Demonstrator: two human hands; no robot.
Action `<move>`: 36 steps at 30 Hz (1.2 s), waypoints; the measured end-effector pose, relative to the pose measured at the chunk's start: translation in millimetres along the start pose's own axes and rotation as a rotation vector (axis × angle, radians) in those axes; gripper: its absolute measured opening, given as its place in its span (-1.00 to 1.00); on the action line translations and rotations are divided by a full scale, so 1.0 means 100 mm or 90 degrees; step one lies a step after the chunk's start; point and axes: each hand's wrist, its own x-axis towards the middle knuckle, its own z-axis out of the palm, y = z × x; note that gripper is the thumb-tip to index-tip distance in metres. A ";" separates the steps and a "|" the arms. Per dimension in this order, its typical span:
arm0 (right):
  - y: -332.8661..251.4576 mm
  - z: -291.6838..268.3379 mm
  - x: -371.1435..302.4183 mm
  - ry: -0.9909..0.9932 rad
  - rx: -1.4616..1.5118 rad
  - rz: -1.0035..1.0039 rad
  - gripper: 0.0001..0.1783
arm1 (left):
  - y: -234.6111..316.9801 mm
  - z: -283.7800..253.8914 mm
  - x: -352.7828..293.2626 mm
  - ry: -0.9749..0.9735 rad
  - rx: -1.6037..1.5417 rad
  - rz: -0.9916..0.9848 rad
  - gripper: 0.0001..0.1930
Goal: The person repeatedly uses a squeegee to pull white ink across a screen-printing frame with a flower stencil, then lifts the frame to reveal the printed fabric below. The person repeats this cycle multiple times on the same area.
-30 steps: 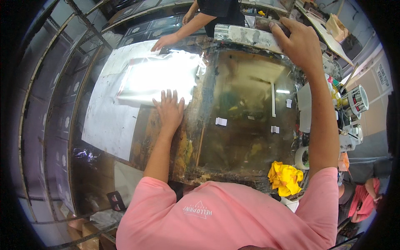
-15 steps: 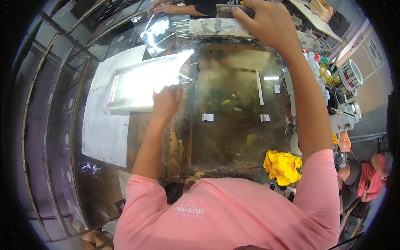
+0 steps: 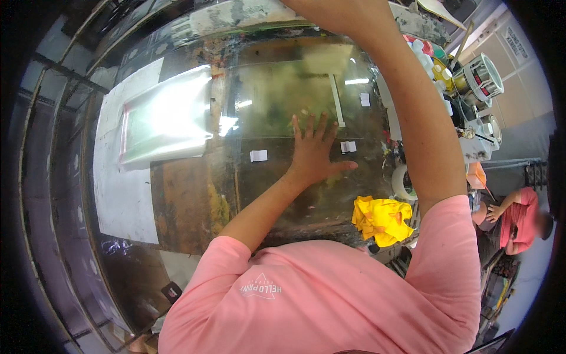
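Film [image 3: 268, 97] lies under the left hand [image 3: 314, 156], splayed, gripping nothing; right hand [image 3: 330, 10] cropped, grip unclear.

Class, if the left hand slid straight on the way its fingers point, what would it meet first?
The left hand would probably meet the white strip, whose lower end appears just beside the index fingertip; their relative depth is unclear.

"Where was the right hand [image 3: 339, 13]?"
"Well beyond the yellow cloth [image 3: 383, 220], fingers cut off by the top edge."
"And the other person [image 3: 522, 219], right of the cloth?"
"Face blurred."
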 end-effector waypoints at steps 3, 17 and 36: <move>0.01 0.02 0.02 0.027 -0.002 0.001 -0.40 | 0.10 0.02 -0.03 0.012 -0.005 0.009 0.23; -0.09 -0.04 0.07 -0.069 -0.028 0.077 -0.37 | 0.07 0.04 -0.07 0.052 -0.037 0.021 0.20; -0.13 0.00 -0.13 -0.008 -0.027 0.063 -0.48 | -0.14 -0.39 -0.04 0.185 -0.194 -0.062 -0.03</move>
